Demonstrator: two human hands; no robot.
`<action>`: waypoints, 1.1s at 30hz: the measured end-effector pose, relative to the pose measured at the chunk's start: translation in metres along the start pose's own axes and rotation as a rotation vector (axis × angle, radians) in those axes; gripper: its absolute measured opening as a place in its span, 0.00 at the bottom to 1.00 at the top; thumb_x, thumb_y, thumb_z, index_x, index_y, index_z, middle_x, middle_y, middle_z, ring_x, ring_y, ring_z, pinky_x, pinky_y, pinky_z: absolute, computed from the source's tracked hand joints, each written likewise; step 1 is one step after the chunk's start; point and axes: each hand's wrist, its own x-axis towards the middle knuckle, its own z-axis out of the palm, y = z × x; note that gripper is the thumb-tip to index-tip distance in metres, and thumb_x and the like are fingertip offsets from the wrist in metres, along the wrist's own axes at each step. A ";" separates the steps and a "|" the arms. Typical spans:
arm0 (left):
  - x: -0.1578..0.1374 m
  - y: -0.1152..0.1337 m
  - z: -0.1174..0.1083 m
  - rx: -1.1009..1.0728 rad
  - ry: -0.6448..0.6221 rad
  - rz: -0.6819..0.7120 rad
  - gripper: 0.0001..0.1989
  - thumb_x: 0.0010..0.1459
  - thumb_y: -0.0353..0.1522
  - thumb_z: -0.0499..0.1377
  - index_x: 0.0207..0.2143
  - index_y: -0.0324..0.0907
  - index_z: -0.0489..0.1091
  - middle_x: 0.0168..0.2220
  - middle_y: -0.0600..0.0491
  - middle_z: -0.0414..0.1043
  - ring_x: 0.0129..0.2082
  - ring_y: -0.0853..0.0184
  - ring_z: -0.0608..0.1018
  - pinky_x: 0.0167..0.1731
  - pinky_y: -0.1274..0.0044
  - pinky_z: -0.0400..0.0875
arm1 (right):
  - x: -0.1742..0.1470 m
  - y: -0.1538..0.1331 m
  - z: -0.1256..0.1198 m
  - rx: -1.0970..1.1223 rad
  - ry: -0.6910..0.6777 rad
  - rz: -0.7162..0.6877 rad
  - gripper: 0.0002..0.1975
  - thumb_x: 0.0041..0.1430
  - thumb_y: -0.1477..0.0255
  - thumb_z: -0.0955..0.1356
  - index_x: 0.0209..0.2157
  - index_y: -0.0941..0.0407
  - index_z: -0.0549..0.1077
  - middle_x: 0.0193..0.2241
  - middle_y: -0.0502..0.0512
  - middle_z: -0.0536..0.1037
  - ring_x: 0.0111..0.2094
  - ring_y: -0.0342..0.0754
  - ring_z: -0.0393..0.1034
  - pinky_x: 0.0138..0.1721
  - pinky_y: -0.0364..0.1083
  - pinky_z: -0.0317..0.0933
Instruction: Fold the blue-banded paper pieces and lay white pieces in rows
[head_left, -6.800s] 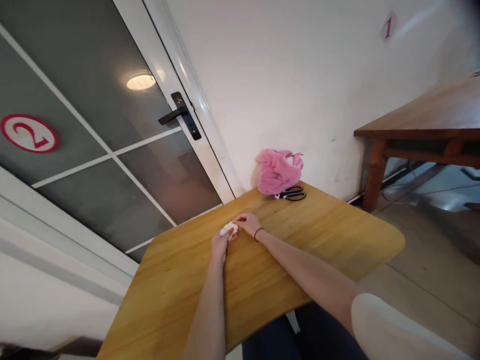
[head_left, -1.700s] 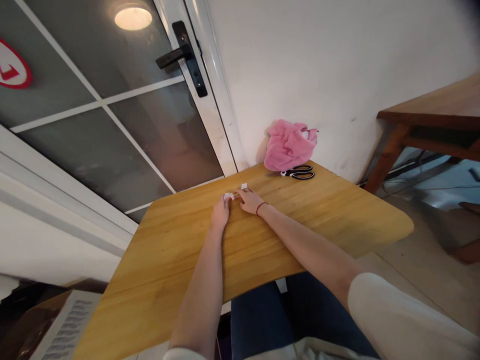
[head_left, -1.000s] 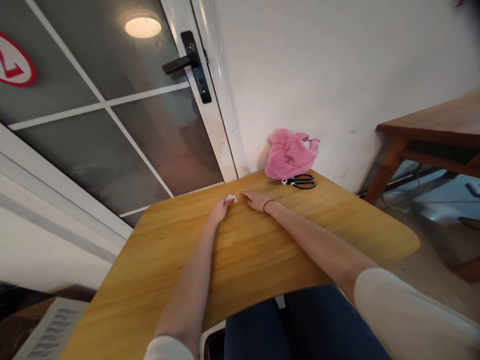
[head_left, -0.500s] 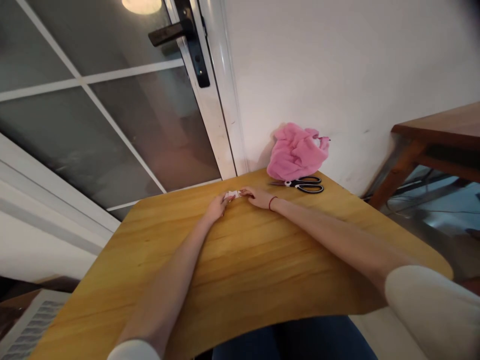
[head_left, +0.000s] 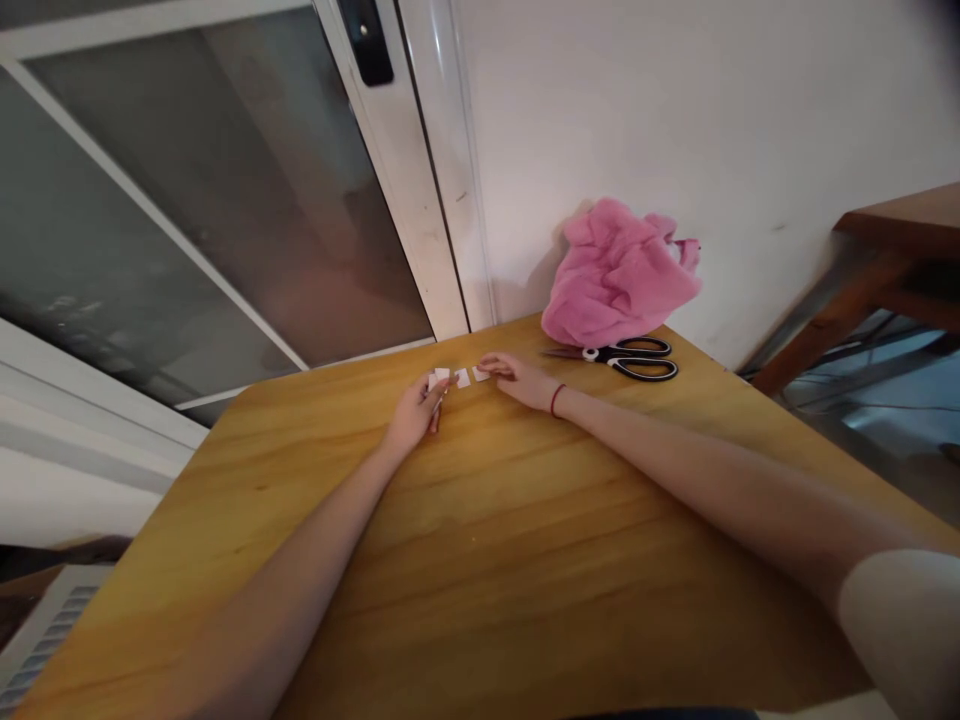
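Note:
My left hand (head_left: 415,408) is closed on small white paper pieces (head_left: 438,378), pinched between thumb and fingers at the table's far side. Just right of its fingertips, another white paper piece (head_left: 463,378) lies on the wood. Beyond it is a further white square (head_left: 481,374), partly covered by the fingertips of my right hand (head_left: 517,380). That hand rests low over the table with its fingers stretched out and slightly bent, not gripping anything I can see. Any print on the pieces is too small to read.
Black-handled scissors (head_left: 619,357) lie on the wooden table (head_left: 465,560), right of my right hand. Behind them a bunched pink cloth (head_left: 619,275) sits against the white wall (head_left: 675,100). A glazed door (head_left: 247,200) borders the far left edge. Another wooden table (head_left: 900,235) stands at right.
My hands have drawn apart, the left one moving leftward with its paper pieces. Separate white pieces now show on the table between them. The view has tilted down and come closer.

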 end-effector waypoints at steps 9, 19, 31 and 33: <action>0.009 -0.003 -0.013 -0.153 0.206 -0.208 0.17 0.52 0.45 0.60 0.24 0.41 0.62 0.12 0.60 0.62 0.06 0.78 0.58 0.08 0.82 0.46 | 0.000 -0.003 -0.007 0.151 0.156 0.119 0.15 0.54 0.81 0.61 0.43 0.56 0.66 0.42 0.54 0.79 0.46 0.45 0.72 0.51 0.52 0.61; 0.020 0.008 -0.024 -0.110 -0.016 -0.477 0.17 0.54 0.42 0.57 0.20 0.40 0.66 0.13 0.54 0.62 0.07 0.77 0.58 0.07 0.83 0.38 | 0.000 -0.006 -0.006 0.161 0.175 0.126 0.13 0.54 0.82 0.61 0.41 0.56 0.66 0.37 0.51 0.80 0.43 0.44 0.73 0.52 0.50 0.60; 0.017 0.003 -0.043 0.169 0.103 -0.477 0.15 0.52 0.36 0.58 0.15 0.41 0.64 0.10 0.54 0.62 0.07 0.74 0.58 0.08 0.81 0.45 | -0.001 -0.008 -0.008 0.176 0.155 0.089 0.13 0.54 0.82 0.60 0.40 0.56 0.65 0.35 0.51 0.79 0.41 0.43 0.72 0.51 0.49 0.60; 0.017 0.002 -0.048 0.260 0.119 -0.462 0.17 0.50 0.37 0.61 0.13 0.41 0.64 0.08 0.55 0.60 0.06 0.74 0.58 0.09 0.81 0.46 | -0.001 -0.010 -0.008 0.180 0.146 0.091 0.13 0.53 0.83 0.60 0.40 0.56 0.65 0.35 0.51 0.79 0.41 0.43 0.72 0.51 0.49 0.60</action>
